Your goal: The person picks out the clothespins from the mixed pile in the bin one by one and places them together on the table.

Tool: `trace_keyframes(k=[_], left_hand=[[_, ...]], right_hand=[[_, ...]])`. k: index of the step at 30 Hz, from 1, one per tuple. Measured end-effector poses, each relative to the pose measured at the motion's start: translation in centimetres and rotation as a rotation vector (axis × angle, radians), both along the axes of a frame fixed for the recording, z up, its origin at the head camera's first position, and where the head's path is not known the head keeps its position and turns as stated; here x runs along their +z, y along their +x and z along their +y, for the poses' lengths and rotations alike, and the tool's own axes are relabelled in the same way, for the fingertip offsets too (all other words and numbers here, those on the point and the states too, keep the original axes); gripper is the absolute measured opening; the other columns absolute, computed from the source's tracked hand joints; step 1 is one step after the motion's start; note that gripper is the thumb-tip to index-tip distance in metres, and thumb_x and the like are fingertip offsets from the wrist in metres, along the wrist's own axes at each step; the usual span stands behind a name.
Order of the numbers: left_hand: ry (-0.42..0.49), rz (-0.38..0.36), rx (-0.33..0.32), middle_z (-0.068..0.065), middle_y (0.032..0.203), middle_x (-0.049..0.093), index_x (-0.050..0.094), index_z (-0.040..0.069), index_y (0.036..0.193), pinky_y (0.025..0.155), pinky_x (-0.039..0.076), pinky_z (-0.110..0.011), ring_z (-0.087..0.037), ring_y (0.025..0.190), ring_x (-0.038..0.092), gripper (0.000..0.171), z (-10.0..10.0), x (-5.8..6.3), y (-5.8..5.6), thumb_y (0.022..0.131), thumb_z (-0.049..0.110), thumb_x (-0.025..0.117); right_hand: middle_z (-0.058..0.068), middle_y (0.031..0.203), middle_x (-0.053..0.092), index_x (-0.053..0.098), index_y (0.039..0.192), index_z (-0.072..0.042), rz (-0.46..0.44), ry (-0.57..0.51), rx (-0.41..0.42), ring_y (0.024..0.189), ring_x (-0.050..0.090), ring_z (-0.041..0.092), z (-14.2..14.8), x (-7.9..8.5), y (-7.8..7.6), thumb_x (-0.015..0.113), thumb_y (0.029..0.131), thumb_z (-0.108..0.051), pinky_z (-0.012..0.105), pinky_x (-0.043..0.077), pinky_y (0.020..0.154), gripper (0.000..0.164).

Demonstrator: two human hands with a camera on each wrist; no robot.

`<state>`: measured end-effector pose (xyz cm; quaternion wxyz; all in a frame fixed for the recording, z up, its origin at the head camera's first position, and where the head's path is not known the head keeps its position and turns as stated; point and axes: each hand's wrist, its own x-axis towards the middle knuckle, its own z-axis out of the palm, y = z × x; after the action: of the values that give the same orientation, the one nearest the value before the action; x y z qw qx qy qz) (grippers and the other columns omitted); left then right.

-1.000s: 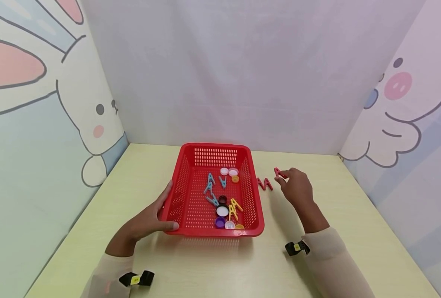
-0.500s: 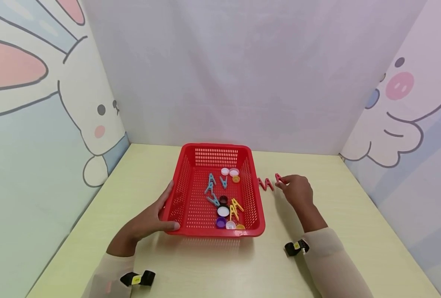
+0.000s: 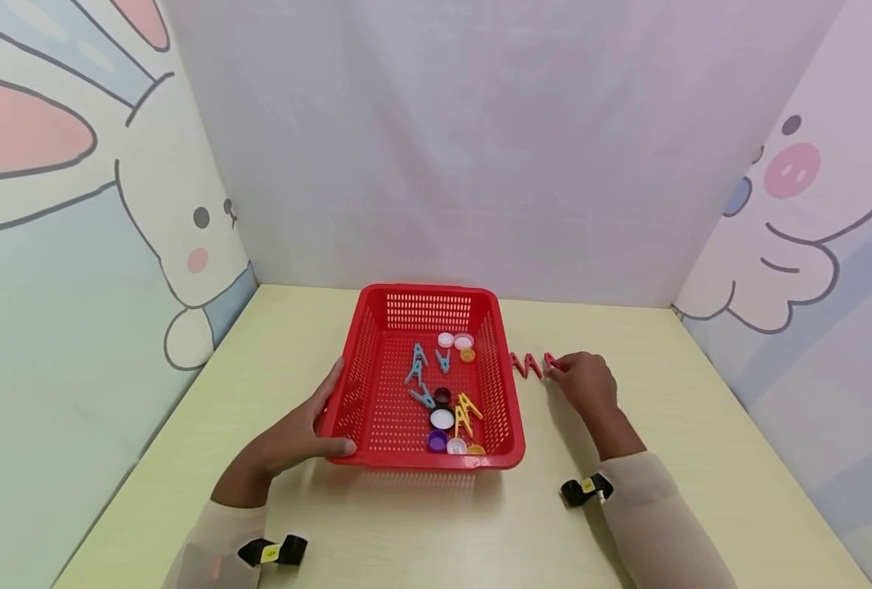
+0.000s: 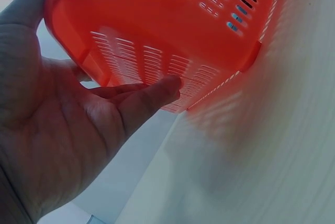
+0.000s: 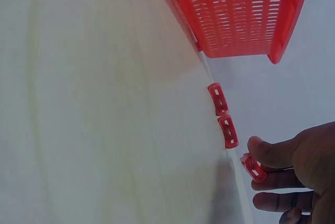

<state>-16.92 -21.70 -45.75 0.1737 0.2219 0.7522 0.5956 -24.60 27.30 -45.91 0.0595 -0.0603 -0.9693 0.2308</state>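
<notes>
Pinching one red clip [image 5: 256, 171], right fingers [image 5: 278, 156] near two others [image 5: 228, 132], left fingers [image 4: 149, 97] gripping basket [image 4: 141, 14]

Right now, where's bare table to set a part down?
Free: pale yellow tabletop in front of the red perforated plastic basket, between both beige sleeves; also left of the left hand and right of the right hand. Crowded: between basket and right hand, by A-shaped red plastic clips.
</notes>
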Motion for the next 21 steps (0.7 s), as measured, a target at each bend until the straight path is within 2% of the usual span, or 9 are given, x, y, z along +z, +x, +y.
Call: trace_keyframes(k=[13, 16, 21], left_hand=[[0.005, 0.003, -0.004, -0.029, 0.165, 0.032, -0.009, 0.030, 0.176, 0.092, 0.068, -0.039, -0.045, 0.140, 0.051, 0.132, -0.06, -0.14, -0.10, 0.087, 0.018, 0.088], [0.002, -0.005, 0.006, -0.028, 0.165, 0.032, -0.008, 0.031, 0.176, 0.092, 0.068, -0.038, -0.043, 0.140, 0.052, 0.132, -0.03, -0.04, -0.07, 0.087, 0.017, 0.087], [-0.008, -0.006, 0.014, -0.028, 0.165, 0.032, -0.008, 0.030, 0.177, 0.092, 0.068, -0.039, -0.044, 0.141, 0.052, 0.133, 0.03, 0.05, -0.06, 0.086, 0.017, 0.088]], right_hand=[[0.022, 0.119, 0.080, 0.084, 0.119, -0.006, -0.028, 0.028, 0.031, 0.082, 0.065, 0.025, -0.24, -0.50, -0.22, 0.080, 0.100, -0.024, 0.030, 0.047, 0.060, 0.027], [0.022, 0.122, 0.080, 0.083, 0.122, -0.005, -0.033, 0.039, 0.039, 0.091, 0.069, 0.029, -0.27, -0.56, -0.26, 0.079, 0.101, -0.021, 0.031, 0.051, 0.064, 0.026], [0.025, 0.128, 0.078, 0.082, 0.125, -0.004, -0.048, 0.068, 0.060, 0.115, 0.073, 0.041, -0.22, -0.67, -0.25, 0.072, 0.103, -0.011, 0.039, 0.060, 0.073, 0.025]])
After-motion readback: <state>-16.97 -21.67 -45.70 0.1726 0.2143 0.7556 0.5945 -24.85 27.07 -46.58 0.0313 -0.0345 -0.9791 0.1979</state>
